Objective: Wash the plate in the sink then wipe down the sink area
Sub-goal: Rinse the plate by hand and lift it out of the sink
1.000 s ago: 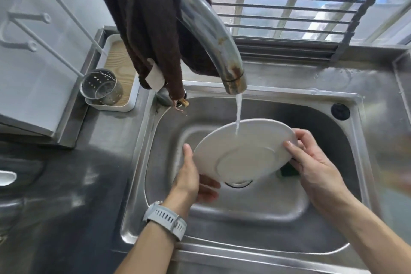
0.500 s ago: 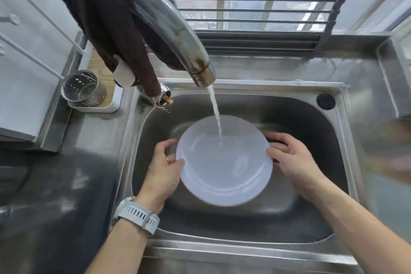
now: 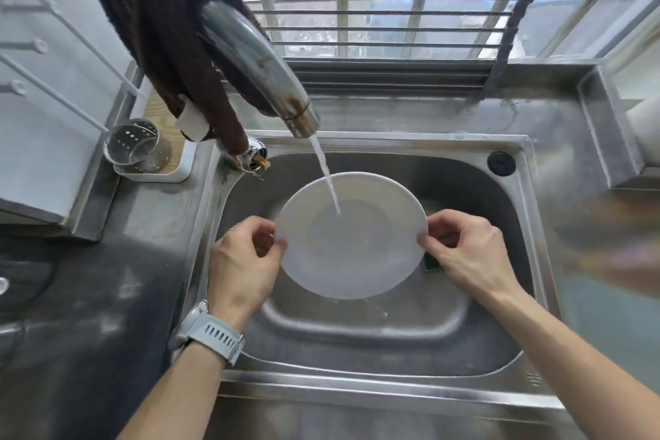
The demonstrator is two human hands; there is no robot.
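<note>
A white round plate point(image 3: 357, 246) is held nearly flat over the steel sink point(image 3: 393, 329), face up. Water from the curved steel tap point(image 3: 260, 64) falls onto the plate's upper middle. My left hand point(image 3: 239, 261), with a grey watch on the wrist, pinches the plate's left rim. On the opposite rim, my right hand point(image 3: 464, 250) pinches it between thumb and fingers. A green sponge point(image 3: 431, 264) peeks out under the plate's right edge, mostly hidden.
A dark brown cloth point(image 3: 160, 28) hangs over the tap. At the left stands a perforated steel cup point(image 3: 137, 146) on a white tray, beside a white rack. A barred window runs behind the sink. A black plug point(image 3: 501, 163) sits in the sink's right rim.
The plate went from tilted with its underside showing to nearly flat and face up under the water. Both hands shifted to pinch its left and right rims.
</note>
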